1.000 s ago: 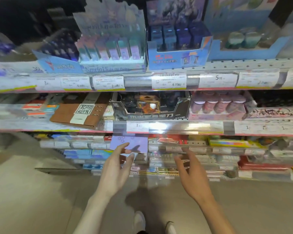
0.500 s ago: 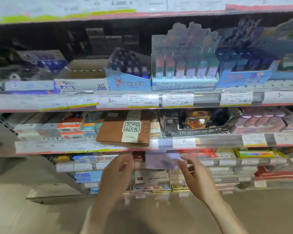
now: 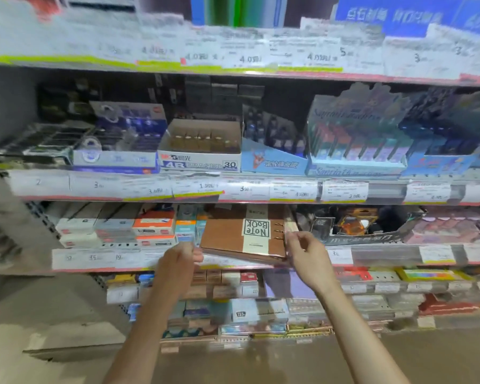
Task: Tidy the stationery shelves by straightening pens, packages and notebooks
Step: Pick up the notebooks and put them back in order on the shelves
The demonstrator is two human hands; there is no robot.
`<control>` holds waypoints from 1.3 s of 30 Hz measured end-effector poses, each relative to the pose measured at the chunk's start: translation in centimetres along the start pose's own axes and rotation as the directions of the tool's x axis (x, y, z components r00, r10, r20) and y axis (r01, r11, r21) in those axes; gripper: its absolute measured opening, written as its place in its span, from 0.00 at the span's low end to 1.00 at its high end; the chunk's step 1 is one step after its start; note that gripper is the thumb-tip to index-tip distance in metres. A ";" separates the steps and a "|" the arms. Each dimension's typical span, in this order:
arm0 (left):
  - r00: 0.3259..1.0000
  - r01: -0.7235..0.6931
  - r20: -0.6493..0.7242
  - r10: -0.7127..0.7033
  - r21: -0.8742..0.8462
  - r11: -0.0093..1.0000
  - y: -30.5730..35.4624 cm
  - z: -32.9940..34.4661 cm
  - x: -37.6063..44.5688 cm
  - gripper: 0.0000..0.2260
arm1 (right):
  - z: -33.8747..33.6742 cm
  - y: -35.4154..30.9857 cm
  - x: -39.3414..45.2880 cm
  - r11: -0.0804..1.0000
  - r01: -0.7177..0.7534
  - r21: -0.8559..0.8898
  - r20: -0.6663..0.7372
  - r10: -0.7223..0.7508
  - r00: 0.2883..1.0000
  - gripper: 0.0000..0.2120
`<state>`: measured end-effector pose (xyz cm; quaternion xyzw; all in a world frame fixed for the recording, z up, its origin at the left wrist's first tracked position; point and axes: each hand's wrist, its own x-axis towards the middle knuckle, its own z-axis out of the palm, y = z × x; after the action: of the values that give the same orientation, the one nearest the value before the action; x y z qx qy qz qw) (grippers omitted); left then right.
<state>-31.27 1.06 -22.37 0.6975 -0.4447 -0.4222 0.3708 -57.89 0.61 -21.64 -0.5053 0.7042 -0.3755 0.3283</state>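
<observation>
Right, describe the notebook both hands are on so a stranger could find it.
Go to the shelf below the eraser box. The brown notebook lies between the left hand and right hand, its pale "Note Book" band upside down, unlike the boxes around it.

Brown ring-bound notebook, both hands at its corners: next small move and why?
Probably rotate the brown ring-bound notebook square and slide it back. It lies skewed, its front edge overhanging the shelf's price rail, with the left hand and right hand at its front corners.
</observation>
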 end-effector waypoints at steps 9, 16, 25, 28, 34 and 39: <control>0.992 -0.031 0.113 0.054 -0.197 0.980 1.7 -0.3 -0.4 0.07 | 0.6 -1.2 -0.6 0.928 -0.209 0.309 0.160 0.166 0.973 0.20; 0.959 0.055 0.282 0.008 -0.214 0.975 1.1 -0.4 -0.9 0.15 | -2.2 1.6 -3.8 0.922 -0.238 0.305 0.330 0.132 0.935 0.18; 0.977 0.025 0.210 0.026 -0.238 0.971 -0.5 2.1 -0.5 0.06 | -1.8 1.0 -5.6 0.916 -0.262 0.304 0.329 0.157 0.931 0.18; 0.966 0.014 0.254 0.044 -0.223 0.975 -1.4 1.7 -1.3 0.07 | -0.7 0.5 -4.9 0.934 -0.210 0.288 0.221 0.149 0.964 0.20; 0.959 -0.085 0.262 0.103 -0.081 0.993 -3.0 0.2 -4.1 0.06 | 1.2 2.2 -5.9 0.904 -0.238 0.355 0.244 0.156 0.957 0.07; 0.959 -0.123 0.242 0.147 -0.111 0.986 -5.1 0.3 -5.8 0.09 | 1.4 4.4 -8.6 0.898 -0.209 0.386 0.262 0.111 0.959 0.16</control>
<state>-31.39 8.14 -25.55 0.5886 -0.5139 -0.5006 0.3726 -56.43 9.54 -25.43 -0.4056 0.6056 -0.4244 0.5373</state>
